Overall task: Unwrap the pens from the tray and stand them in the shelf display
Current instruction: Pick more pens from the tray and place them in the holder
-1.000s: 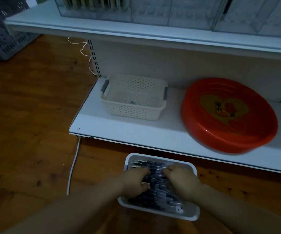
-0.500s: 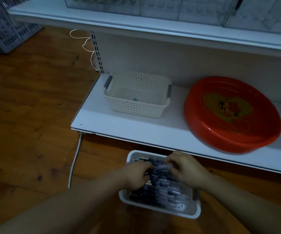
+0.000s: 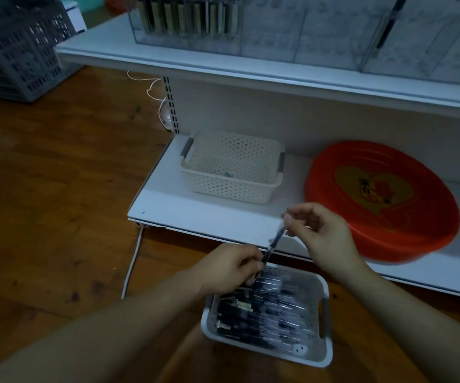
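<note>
A white perforated tray (image 3: 323, 322) on the wooden floor holds several dark pens in clear wrappers. Above it, one wrapped pen (image 3: 273, 243) slants between my hands. My left hand (image 3: 230, 268) pinches its lower end just over the tray's far edge. My right hand (image 3: 321, 234) pinches the clear wrapper at its upper end, in front of the lower shelf. On the upper shelf stands a clear display case (image 3: 251, 26) with upright pens in its left compartment (image 3: 187, 17).
The lower white shelf (image 3: 168, 200) carries a cream perforated basket (image 3: 231, 167) and a large red round tray (image 3: 383, 200). A grey crate (image 3: 16, 48) stands at far left on the floor. A white cable (image 3: 132, 261) runs down near the shelf's left corner.
Both hands rose out of the tray's pile, lifting one wrapped pen. The right hand moved up and right to the shelf edge. The view tilted up, showing more of the upper display.
</note>
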The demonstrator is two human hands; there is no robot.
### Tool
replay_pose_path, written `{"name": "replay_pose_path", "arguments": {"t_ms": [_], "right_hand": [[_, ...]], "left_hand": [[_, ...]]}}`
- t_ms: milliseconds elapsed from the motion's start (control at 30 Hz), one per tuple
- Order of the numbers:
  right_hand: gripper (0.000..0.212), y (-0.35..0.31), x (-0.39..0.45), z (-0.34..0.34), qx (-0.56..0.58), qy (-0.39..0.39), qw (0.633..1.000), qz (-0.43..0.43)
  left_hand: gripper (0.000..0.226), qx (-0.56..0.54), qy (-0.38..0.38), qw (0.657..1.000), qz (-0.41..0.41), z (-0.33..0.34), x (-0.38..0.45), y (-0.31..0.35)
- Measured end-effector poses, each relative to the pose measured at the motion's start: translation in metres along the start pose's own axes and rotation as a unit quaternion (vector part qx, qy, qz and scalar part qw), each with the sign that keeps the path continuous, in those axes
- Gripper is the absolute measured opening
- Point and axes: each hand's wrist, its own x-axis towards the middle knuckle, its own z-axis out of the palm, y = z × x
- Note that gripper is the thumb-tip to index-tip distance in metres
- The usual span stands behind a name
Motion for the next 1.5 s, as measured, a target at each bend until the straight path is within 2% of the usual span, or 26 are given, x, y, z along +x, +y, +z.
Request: {"name": "replay_pose_path", "arguments": {"t_ms": [233,333,433,767,967,1067,1167,1267,1500], "right_hand": [[0.039,-0.021,-0.002,0.011,0.031,-0.004,0.999,-0.023],[0.040,-0.036,0.000,0.013,0.031,0.007,0.998,-0.050],[0.042,-0.053,0.003,0.010,0.010,0.018,0.996,-0.087],[0.048,-0.116,0.018,-0.002,-0.101,0.037,0.973,-0.203],[0.043,-0.162,0.035,-0.002,-0.067,0.060,0.963,-0.254],[0.043,-0.185,0.041,-0.002,-0.071,0.076,0.951,-0.290],[0.041,-0.213,0.052,-0.005,-0.059,0.116,0.936,-0.327],[0.040,-0.241,0.069,-0.007,-0.053,0.156,0.918,-0.361],[0.039,-0.296,0.109,-0.001,-0.076,0.209,0.893,-0.392]], "left_hand": [[0.010,-0.026,0.076,0.996,0.041,-0.012,-0.005,0.021],[0.009,-0.058,0.077,0.994,0.054,-0.016,-0.007,0.032],[0.021,-0.082,0.075,0.992,0.065,-0.024,-0.009,0.041],[0.017,-0.076,0.196,0.970,0.119,-0.063,-0.012,0.074],[0.020,-0.077,0.286,0.945,0.141,-0.092,-0.007,0.101],[0.016,-0.032,0.341,0.922,0.181,-0.109,-0.005,0.113],[0.009,0.011,0.411,0.881,0.232,-0.132,-0.005,0.126],[0.010,0.043,0.479,0.840,0.250,-0.157,-0.005,0.139],[0.040,0.220,0.556,0.780,0.187,-0.200,0.014,0.157]]}}
